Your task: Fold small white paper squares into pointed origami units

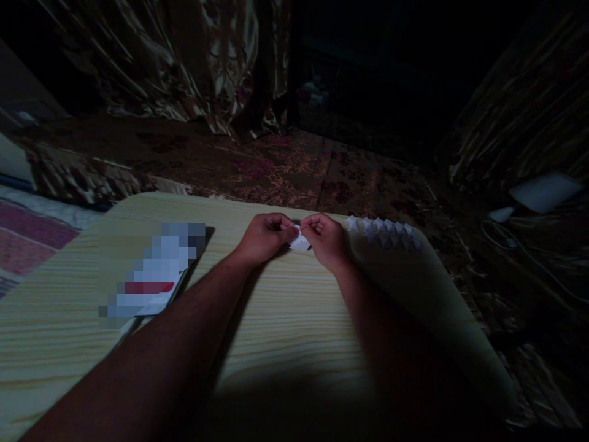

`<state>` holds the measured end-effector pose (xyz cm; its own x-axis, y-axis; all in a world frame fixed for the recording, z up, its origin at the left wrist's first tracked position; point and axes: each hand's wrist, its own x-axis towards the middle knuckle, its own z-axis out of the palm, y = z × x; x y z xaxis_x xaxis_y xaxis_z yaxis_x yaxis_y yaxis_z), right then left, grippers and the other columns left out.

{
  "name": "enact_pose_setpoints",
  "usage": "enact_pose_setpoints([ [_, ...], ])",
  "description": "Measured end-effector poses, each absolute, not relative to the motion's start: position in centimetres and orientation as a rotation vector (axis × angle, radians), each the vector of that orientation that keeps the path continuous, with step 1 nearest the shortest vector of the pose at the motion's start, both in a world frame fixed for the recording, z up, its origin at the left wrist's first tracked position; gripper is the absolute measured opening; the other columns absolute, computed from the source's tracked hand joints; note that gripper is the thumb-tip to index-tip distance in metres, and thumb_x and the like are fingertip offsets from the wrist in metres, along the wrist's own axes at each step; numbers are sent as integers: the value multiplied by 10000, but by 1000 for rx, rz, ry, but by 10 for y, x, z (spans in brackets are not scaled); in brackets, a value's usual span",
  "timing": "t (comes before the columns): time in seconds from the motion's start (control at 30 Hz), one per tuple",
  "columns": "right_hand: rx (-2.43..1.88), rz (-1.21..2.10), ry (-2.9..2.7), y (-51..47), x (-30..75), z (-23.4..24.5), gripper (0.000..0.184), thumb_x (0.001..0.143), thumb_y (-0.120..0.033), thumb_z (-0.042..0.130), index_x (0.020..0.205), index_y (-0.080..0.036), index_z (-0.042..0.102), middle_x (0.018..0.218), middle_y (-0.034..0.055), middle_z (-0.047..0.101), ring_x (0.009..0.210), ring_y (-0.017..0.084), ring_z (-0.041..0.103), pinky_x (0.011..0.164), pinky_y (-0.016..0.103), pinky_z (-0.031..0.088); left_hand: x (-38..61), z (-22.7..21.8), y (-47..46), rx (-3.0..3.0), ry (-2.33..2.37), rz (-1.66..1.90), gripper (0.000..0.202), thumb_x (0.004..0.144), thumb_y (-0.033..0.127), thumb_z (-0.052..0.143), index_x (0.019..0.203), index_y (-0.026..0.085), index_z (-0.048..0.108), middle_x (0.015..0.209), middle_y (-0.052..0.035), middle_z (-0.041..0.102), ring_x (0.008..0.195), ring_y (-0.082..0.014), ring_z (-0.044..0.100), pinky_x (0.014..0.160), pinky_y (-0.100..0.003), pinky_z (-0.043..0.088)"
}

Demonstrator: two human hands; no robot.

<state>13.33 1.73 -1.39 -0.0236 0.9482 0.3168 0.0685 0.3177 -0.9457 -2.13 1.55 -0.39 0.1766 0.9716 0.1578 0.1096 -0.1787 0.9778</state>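
A small piece of folded white paper (300, 242) is pinched between my two hands near the far edge of the table. My left hand (271, 234) grips its left side with thumb and fingers closed. From the other side, my right hand (326, 237) holds it with thumb and fingertips pressed together. Parts of the paper are hidden behind the fingers. Just right of my right hand stand several small white folded paper stars (385, 232), lined up in rows along the table's far right edge.
A pale wood-grain table (285, 331) spans the view. On its left lies a blurred-out flat object (159, 270) with a red strip. Behind are a patterned brown cloth ledge (276, 162) and curtains (221, 55). At right sits a white device (545, 191) with a cable. The room is dim.
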Motion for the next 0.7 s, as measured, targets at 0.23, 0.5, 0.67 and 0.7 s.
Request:
enact_pose_setpoints([
  [0.23, -1004, 936, -1415, 17, 134, -15, 133, 734, -293, 627, 769, -166, 612, 689, 3, 628, 605, 107, 557, 567, 230, 430, -20, -2, 13, 1433, 1064, 1103, 241, 681, 333, 697, 785, 130, 622, 581, -5, 591, 475, -95, 508, 441, -203, 369],
  [0.5, -1025, 933, -1421, 17, 133, -15, 137, 731, -299, 627, 771, -169, 608, 697, 4, 633, 627, 114, 566, 577, 233, 438, -20, 0, 12, 1393, 1076, 1078, 267, 670, 340, 712, 794, 118, 628, 590, -31, 622, 479, -104, 545, 452, -205, 404],
  [0.67, -1007, 914, -1431, 18, 134, -16, 136, 736, -296, 624, 775, -166, 614, 697, 3, 628, 629, 115, 567, 578, 232, 436, -20, -2, 14, 1379, 1056, 1070, 304, 633, 355, 747, 792, 122, 632, 607, -40, 643, 503, -123, 580, 474, -215, 426],
  [0.7, -1011, 913, -1435, 18, 134, -16, 136, 738, -298, 622, 777, -168, 614, 701, 3, 630, 635, 116, 569, 583, 234, 439, -21, -3, 14, 1380, 1053, 1071, 307, 629, 354, 752, 790, 122, 633, 608, -41, 646, 505, -125, 584, 478, -218, 429],
])
